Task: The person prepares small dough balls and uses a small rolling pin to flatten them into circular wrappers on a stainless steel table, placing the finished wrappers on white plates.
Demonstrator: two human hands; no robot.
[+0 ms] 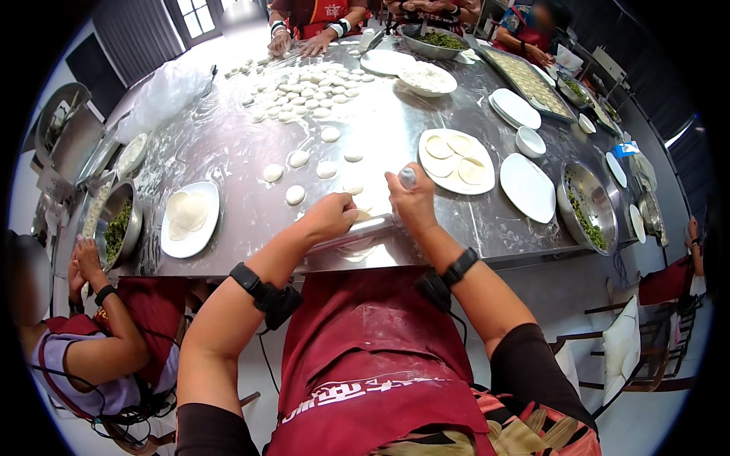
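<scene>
My right hand (413, 204) is wrapped round the pale grey handle (407, 178) of a rolling tool. A shiny metal roller (353, 232) runs leftward from beside that hand, near the table's front edge. My left hand (331, 216) is closed, its fingertips pinching the edge of a thin dough round (362, 249) that lies partly under the roller. Just beyond my hands sit several small flattened dough pieces (327, 169). To the right, a white plate (477, 185) carries several rolled dough rounds (460, 144).
Floury steel table (243, 228). Many dough pieces (304, 93) lie at the far middle, near a co-worker's hands (313, 44). A plate of wrappers (188, 216) and a bowl of greens (120, 224) stand left; an empty plate (528, 188) and another greens bowl (585, 209) stand right.
</scene>
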